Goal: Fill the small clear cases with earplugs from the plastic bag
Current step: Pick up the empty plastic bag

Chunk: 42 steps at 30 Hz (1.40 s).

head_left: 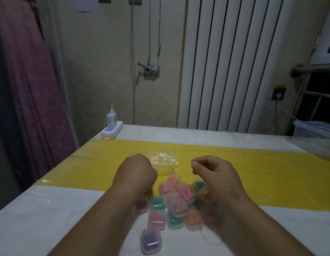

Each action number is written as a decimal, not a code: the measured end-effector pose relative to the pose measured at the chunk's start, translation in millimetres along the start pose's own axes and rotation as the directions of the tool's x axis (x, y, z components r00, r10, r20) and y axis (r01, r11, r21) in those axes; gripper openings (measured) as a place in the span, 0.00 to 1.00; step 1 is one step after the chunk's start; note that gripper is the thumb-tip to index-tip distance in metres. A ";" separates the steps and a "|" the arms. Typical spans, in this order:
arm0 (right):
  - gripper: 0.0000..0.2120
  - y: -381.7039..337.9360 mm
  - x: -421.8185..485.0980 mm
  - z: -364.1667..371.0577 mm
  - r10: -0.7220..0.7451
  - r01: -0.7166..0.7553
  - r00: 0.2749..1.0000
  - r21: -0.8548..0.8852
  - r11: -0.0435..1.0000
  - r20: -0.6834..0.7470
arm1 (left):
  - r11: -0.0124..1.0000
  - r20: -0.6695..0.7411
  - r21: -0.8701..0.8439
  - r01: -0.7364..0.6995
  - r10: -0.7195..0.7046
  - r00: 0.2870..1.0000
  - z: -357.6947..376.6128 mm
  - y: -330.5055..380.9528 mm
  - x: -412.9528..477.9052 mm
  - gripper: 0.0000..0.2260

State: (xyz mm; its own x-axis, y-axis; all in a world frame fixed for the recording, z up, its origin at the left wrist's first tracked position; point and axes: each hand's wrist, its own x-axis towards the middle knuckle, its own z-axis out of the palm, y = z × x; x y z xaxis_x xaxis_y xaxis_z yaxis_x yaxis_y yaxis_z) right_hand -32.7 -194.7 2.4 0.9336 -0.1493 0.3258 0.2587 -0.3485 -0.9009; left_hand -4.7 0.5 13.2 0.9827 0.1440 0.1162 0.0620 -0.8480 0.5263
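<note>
A crumpled clear plastic bag [161,159] lies on the yellow sheet [252,172], just beyond my hands. My left hand [137,170] is curled into a fist at the bag's near left edge; whether it grips the bag is hidden. My right hand [213,170] hovers to the right of the bag with fingers curled and thumb tip near the forefinger, nothing visible between them. Below and between my wrists lies a pile of several small clear cases [177,204] holding pink, orange, green and red earplugs. A case with purple earplugs [151,241] lies nearest me.
A white power strip [112,133] with a charger plugged in sits at the table's far left corner. A plastic container with a blue lid [313,129] stands at the far right edge. A radiator [230,61] and wall lie behind the white table [49,218].
</note>
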 end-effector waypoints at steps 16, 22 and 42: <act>0.05 0.7 -1.2 1.9 -0.017 0.021 0.999 -0.127 0.992 0.034 | 0.946 -0.200 0.229 -0.228 0.275 0.941 4.8 2.7 -2.5 0.09; 0.05 4.6 1.0 3.9 -0.009 0.013 0.999 -0.127 0.992 0.031 | 0.929 -0.039 0.310 -0.203 0.226 0.973 16.7 -0.4 2.8 0.20; 0.11 -3.5 -1.3 4.2 -0.114 0.128 0.990 -0.189 0.974 0.081 | 0.804 -0.410 -0.424 -0.416 0.239 0.880 12.1 11.2 -10.0 0.25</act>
State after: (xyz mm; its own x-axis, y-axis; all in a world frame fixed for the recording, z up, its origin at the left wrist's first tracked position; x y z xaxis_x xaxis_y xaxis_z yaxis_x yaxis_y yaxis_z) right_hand -33.7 -189.4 4.0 0.9149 -0.0332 0.4024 0.3242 -0.5335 -0.7812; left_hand -11.7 -16.6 7.7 0.8081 0.1330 0.5738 -0.4333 -0.5257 0.7321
